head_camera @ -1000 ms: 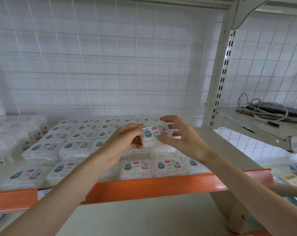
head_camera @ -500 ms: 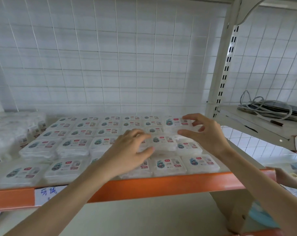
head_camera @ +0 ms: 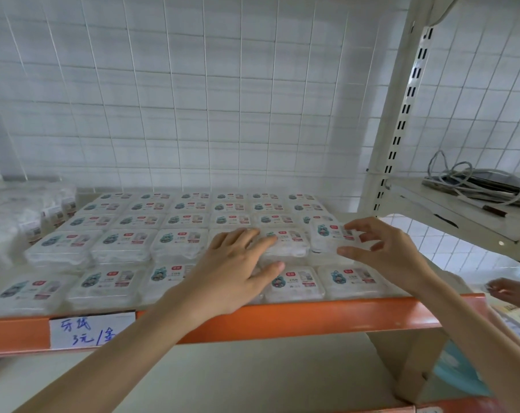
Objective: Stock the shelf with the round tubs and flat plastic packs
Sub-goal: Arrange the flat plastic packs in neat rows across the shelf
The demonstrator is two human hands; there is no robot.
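Here the right hand (head_camera: pixel 383 251) is holding the right end of one flat plastic pack (head_camera: pixel 327 236), its thumb lying along the near edge and its curved fingers reaching over the far edge, the grasp loose and wide. That pack is sitting on top of others in the right-hand column, one row back from the front. The left hand (head_camera: pixel 237 269) is lying released, fingers straight and slightly spread, palm down, pressing on the packs just to the left of it.

Rows of the same flat plastic packs (head_camera: pixel 121 242) are covering the shelf (head_camera: pixel 312 320) from the wire-grid back panel to the orange front rail. Each is carrying a label with a teal cartoon figure, a red badge and a barcode patch; the print is coming out too small to read. A paper tag (head_camera: pixel 91 330) is sticking to the rail at the left, handwritten in blue ink: "牙线 3元/盒".

The packs are clear shells showing something white inside, too blurred to name. At the left edge, clear-wrapped bundles (head_camera: pixel 29 219) with small barcode stickers are standing beside the packs. On the neighbouring shelf to the right, a coil of cable (head_camera: pixel 476 186) is lying.
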